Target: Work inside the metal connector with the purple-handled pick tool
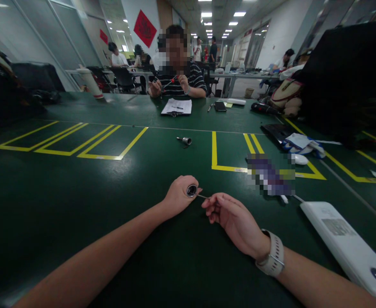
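Observation:
My left hand [180,194] is wrapped around a round metal cup that looks like a hole saw [191,188], its hollow end facing me. A thin metal rod [202,196] runs from inside the cup's mouth to the fingertips of my right hand [228,214], which pinch its outer end; the kind of tool cannot be made out. Both hands are just above the green table [126,205]. Farther off, a second small metal cup with a shaft [184,140] lies on its side beyond my left hand.
Yellow tape outlines [101,157] mark the table. On the right are a pixelated phone-like object [269,175], a white power bank [338,239], a white mouse [299,159] and gloves [303,143]. A person [178,77] sits opposite, behind a clipboard [176,107]. A tumbler [90,83] stands far left.

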Action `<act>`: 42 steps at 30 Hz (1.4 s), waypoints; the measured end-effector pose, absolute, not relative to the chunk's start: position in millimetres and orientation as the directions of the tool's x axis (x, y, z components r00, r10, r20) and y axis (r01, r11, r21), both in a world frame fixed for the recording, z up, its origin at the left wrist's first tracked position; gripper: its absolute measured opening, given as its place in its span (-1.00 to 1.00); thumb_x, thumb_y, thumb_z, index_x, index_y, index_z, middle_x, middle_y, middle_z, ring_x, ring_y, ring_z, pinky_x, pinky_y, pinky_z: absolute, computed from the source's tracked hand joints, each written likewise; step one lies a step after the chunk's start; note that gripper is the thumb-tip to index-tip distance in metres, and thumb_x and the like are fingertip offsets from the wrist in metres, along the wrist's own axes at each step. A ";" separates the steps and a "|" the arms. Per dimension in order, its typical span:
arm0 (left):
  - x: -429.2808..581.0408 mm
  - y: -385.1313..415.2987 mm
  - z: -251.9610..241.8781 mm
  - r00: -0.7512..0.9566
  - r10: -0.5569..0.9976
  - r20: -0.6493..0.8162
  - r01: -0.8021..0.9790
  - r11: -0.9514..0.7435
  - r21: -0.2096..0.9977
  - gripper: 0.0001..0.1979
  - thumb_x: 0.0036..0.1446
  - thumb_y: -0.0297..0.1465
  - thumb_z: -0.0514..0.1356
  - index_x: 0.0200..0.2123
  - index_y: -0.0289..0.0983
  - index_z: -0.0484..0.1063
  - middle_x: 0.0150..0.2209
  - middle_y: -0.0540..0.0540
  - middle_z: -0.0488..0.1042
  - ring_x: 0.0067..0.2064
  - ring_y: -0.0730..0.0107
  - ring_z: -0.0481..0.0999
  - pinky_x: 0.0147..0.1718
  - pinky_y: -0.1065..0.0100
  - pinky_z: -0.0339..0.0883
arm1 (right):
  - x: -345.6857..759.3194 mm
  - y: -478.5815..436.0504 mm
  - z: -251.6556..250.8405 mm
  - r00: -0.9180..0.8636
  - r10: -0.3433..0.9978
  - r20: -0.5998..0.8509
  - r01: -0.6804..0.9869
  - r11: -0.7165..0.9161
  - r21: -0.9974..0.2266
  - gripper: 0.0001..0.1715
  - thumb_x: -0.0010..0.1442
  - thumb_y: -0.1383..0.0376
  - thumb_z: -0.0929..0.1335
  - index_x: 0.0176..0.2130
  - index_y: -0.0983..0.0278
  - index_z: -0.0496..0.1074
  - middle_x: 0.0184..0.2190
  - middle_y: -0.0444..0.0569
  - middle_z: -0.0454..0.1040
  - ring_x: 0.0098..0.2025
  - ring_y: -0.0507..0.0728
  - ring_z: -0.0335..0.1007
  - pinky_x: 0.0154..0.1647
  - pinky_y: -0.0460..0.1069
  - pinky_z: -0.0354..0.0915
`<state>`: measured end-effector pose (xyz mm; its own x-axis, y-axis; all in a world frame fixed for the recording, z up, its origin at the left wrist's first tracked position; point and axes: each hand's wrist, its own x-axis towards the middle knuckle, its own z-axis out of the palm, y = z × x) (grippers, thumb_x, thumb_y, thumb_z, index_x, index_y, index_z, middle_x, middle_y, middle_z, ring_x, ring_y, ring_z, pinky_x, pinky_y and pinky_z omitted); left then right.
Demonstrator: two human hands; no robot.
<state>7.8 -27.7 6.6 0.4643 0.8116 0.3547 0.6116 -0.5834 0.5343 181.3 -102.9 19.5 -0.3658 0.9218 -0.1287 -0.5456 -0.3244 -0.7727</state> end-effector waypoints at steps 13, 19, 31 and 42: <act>3.6 -24.7 7.8 0.463 0.832 0.307 0.652 -0.554 0.518 -0.86 0.02 -0.42 0.18 -0.52 -0.28 0.28 -0.50 0.04 0.34 -0.44 0.44 0.34 -0.43 0.40 0.17 | 182.2 -101.9 17.1 -0.328 0.935 -0.130 -0.534 -0.298 -0.791 -0.82 0.19 0.24 0.27 -0.32 0.28 0.41 -0.28 -0.01 0.45 -0.31 0.07 0.31 -0.34 -0.04 0.22; 0.8 -21.2 7.7 0.477 0.826 0.302 0.666 -0.563 0.489 -0.88 0.03 -0.40 0.16 -0.51 -0.28 0.30 -0.49 0.03 0.36 -0.43 0.43 0.35 -0.40 0.37 0.18 | 181.3 -103.1 17.7 -0.291 0.949 -0.121 -0.486 -0.255 -0.836 -0.81 0.20 0.22 0.27 -0.31 0.26 0.42 -0.26 0.00 0.45 -0.30 0.08 0.30 -0.34 -0.04 0.22; -1.6 -18.8 6.3 0.476 0.836 0.271 0.709 -0.548 0.443 -0.89 0.03 -0.40 0.15 -0.51 -0.27 0.31 -0.50 0.02 0.36 -0.42 0.39 0.35 -0.39 0.36 0.19 | 179.9 -102.8 19.8 -0.245 0.961 -0.132 -0.506 -0.242 -0.828 -0.82 0.17 0.23 0.29 -0.36 0.27 0.43 -0.31 -0.01 0.47 -0.33 0.08 0.30 -0.36 -0.03 0.21; -9.1 -13.2 7.6 0.397 0.874 0.280 0.722 -0.486 0.493 -0.93 0.02 -0.44 0.14 -0.48 -0.28 0.31 -0.47 0.01 0.38 -0.43 0.42 0.35 -0.43 0.38 0.19 | 185.0 -100.0 17.1 -0.199 0.963 -0.179 -0.527 -0.260 -0.809 -0.84 0.15 0.25 0.30 -0.38 0.27 0.42 -0.36 -0.04 0.45 -0.37 0.06 0.29 -0.46 -0.07 0.23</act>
